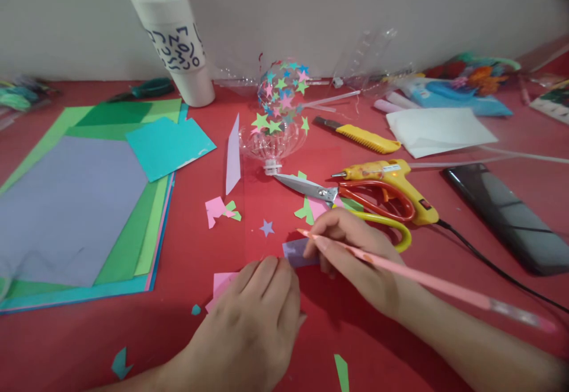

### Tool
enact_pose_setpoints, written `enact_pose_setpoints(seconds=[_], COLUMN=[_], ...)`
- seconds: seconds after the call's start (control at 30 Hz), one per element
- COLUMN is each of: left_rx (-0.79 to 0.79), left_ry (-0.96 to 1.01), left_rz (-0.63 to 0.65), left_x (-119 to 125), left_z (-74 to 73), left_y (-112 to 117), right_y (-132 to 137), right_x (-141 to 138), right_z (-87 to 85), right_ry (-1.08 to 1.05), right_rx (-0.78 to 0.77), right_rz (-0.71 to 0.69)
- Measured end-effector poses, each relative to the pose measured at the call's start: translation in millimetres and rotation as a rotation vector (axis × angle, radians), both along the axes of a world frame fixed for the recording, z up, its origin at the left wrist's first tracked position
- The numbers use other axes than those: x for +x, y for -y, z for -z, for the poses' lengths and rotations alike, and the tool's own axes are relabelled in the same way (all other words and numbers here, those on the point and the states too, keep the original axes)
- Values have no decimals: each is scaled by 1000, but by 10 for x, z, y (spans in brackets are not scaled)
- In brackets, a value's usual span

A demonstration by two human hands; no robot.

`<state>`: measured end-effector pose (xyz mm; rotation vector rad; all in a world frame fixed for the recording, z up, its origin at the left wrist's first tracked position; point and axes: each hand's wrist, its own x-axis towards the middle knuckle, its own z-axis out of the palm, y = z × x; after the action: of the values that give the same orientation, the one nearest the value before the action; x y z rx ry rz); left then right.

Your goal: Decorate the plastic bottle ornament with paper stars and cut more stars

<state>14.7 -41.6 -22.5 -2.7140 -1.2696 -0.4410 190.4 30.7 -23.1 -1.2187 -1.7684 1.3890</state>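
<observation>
My right hand (355, 255) is closed around a pink pencil (413, 273), its tip pointing left above a small purple paper piece (293, 252). Beside it, my left hand (260, 315) rests low with fingers curled down; whatever lies under them is hidden. A purple paper star (267, 228) lies just beyond both hands. Pink paper scraps (216, 211) are to its left, and another pink piece (222, 285) shows partly from under the left hand. Scissors with red and yellow handles (329, 192) lie past the right hand. Behind stands a clear plastic bottle piece (272, 149) decorated with colored paper stars (284, 101).
Colored paper sheets (71, 202) are stacked at left, near a white tumbler (175, 42). A yellow glue gun (391, 178), its cord, and a phone (507, 217) lie at right. A yellow box cutter (364, 137) and white paper (440, 131) are farther back.
</observation>
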Motion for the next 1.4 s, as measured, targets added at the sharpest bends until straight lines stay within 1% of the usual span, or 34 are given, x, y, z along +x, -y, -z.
enact_pose_setpoints(seconds=[0.07, 0.13, 0.2, 0.27, 0.33, 0.4, 0.53, 0.63, 0.73, 0.83, 0.9, 1.0, 1.03, 1.17, 1.23, 1.3, 1.33, 1.4], left_rx=[-1, 0, 4, 19, 14, -24, -79, -84, -81, -58, -50, -41, -49, -116, -125, -119, -114, -155], left_ry=[-23, -51, -65, -63, -63, -66, -54, -49, -59, -64, -63, -52, -49, -30, -19, -20, -23, -35], left_rz=[-11, -37, -68, -89, -98, -94, -76, -73, -73, -74, -72, -54, -50, -55, -84, -139, -163, -173], left_x=[-17, -30, -34, -33, -32, -34, -37, -31, -20, -16, -21, -47, -61, -125, -142, -140, -133, -115], left_z=[-24, -41, -46, -41, -33, -28, -26, -26, -28, -32, -31, -22, -16, 33, 62, 80, 80, 64], left_y=[-19, -32, -39, -39, -34, -25, -22, -34, -36, -31, -30, -38, -43, -79, -105, -130, -142, -160], right_y=[19, 36, 42, 35, 22, 11, -3, -4, 7, 15, 6, -29, -41, -65, -74, -92, -104, -132], right_x=[-2, 1, 5, 5, -2, -16, -39, -45, -51, -53, -43, -8, 8, 63, 81, 96, 105, 126], right_z=[4, -4, -25, -54, -80, -91, -58, -16, 12, 6, -18, -56, -61, -34, -25, -39, -53, -83], right_ry=[86, 85, 29, -1, 18, 56, 154, 208, 236, 216, 190, 157, 154, 158, 220, 336, 396, 527], right_rx=[9, -49, -115, -134, -103, -44, 67, 117, 154, 172, 240, 449, 487, 496, 526, 589, 646, 795], right_rz=[-64, -100, -98, -66, -11, 8, -49, -48, -55, -39, -12, 1, -5, 33, 25, 6, 7, 22])
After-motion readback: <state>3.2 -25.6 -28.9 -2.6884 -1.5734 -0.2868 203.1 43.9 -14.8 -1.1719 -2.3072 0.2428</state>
